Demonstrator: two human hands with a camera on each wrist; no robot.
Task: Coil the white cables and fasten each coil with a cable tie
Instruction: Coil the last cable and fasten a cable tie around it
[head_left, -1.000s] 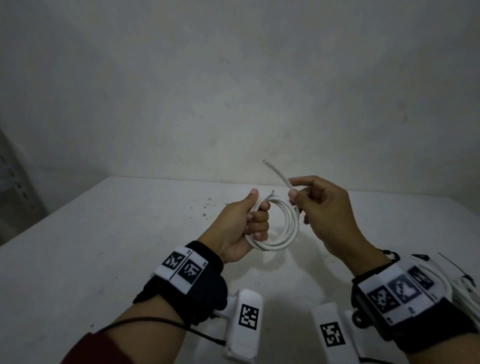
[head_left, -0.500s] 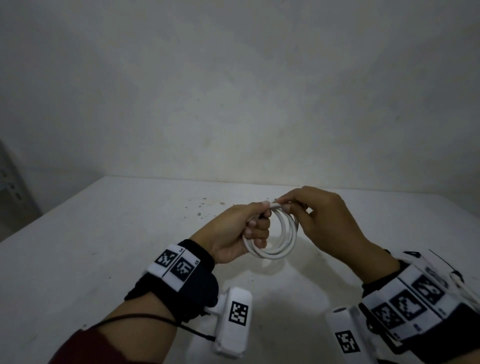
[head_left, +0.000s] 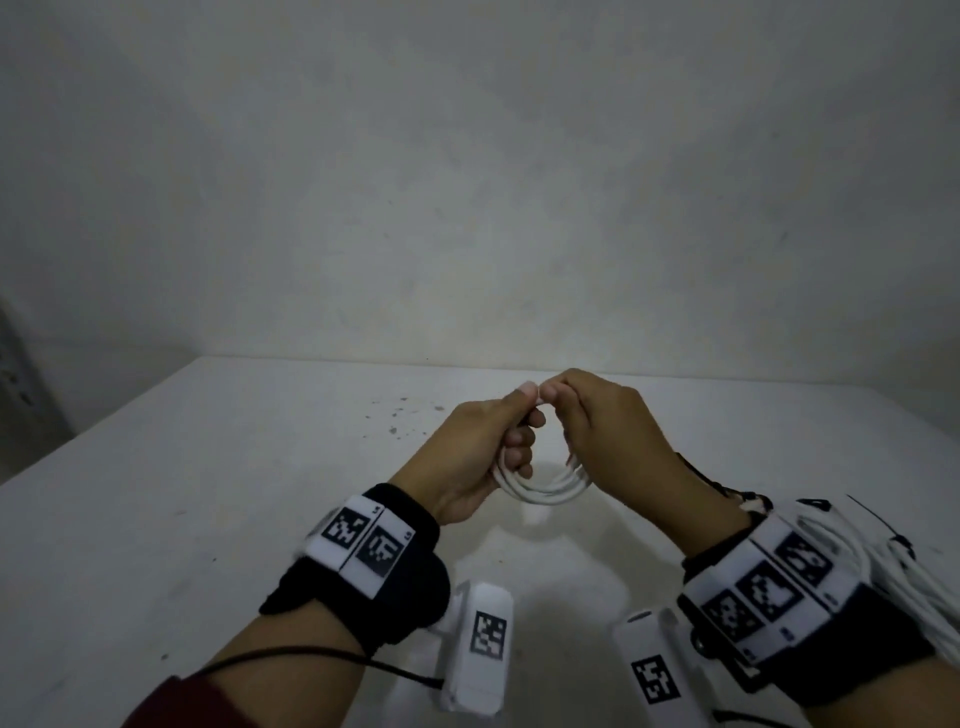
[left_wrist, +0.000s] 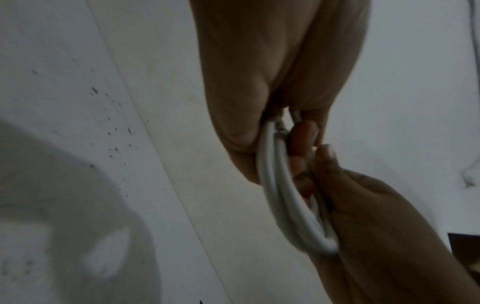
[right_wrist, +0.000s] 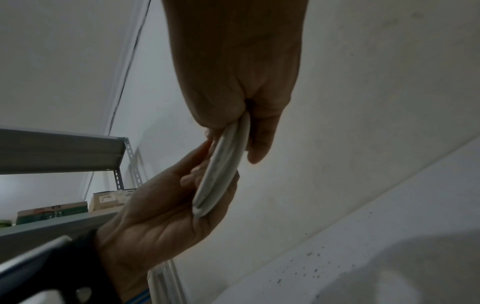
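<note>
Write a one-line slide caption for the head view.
Both hands hold a coiled white cable above the white table: left hand grips one side, right hand the other.

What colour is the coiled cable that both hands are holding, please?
White; the cable shows best in the left wrist view, gripped by the left hand and right hand.
</note>
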